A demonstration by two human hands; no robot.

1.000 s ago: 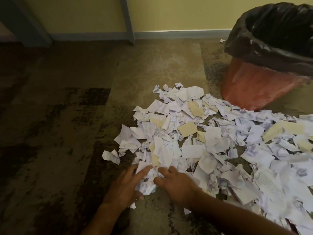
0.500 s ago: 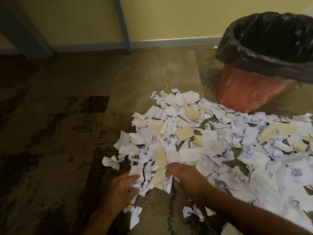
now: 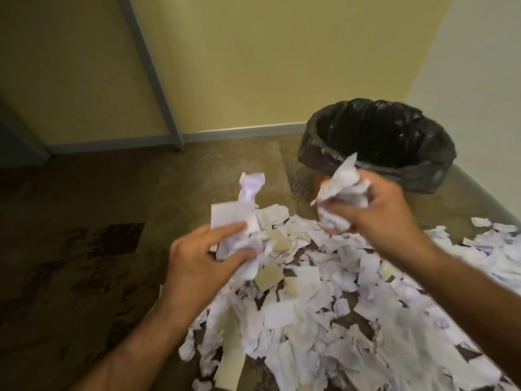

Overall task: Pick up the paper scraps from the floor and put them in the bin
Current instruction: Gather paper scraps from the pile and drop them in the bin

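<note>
Fingers (image 3: 342, 210) of the right hand (image 3: 386, 218) clutch a paper wad (image 3: 342, 190) just short of the bin (image 3: 377, 145); the left hand (image 3: 197, 266) pinches more scraps (image 3: 239, 221). Both have risen off the floor (image 3: 84, 221), so dumping comes next; most of the paper pile (image 3: 324, 320) remains.

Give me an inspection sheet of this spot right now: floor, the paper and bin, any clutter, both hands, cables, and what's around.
Surface: mottled brown carpet, with dark patches.
Job's things: loose pile of paper scraps, white and tan, spread over the floor; orange bin with black liner stands beyond the pile, no scraps visible inside.
Clutter: nothing seen besides the scraps.
Hands: left hand grips a bunch of white scraps above the pile; right hand grips a crumpled wad, raised in front of the bin's near rim.
Cables: nothing seen.
Surroundings: yellow wall, grey skirting, a grey post running down the wall to the floor.
</note>
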